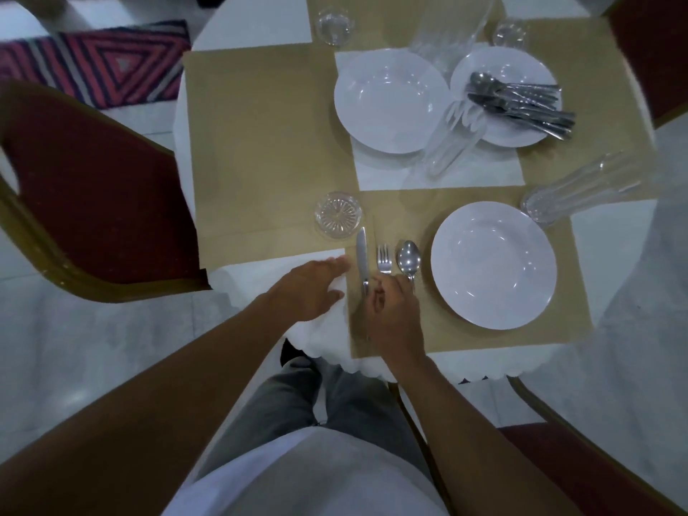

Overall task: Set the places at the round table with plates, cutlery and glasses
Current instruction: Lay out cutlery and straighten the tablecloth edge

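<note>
Our right hand (395, 313) pinches the fork (384, 259) handle, between the knife (362, 262) and spoon (408, 261), left of the near plate (493, 265). Our left hand (312, 288) lies open and empty on the tablecloth (324, 340). A glass (338, 215) stands above the knife.

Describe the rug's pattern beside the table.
Nested triangles in pink, dark and grey stripes on the rug, seen in the head view.
</note>
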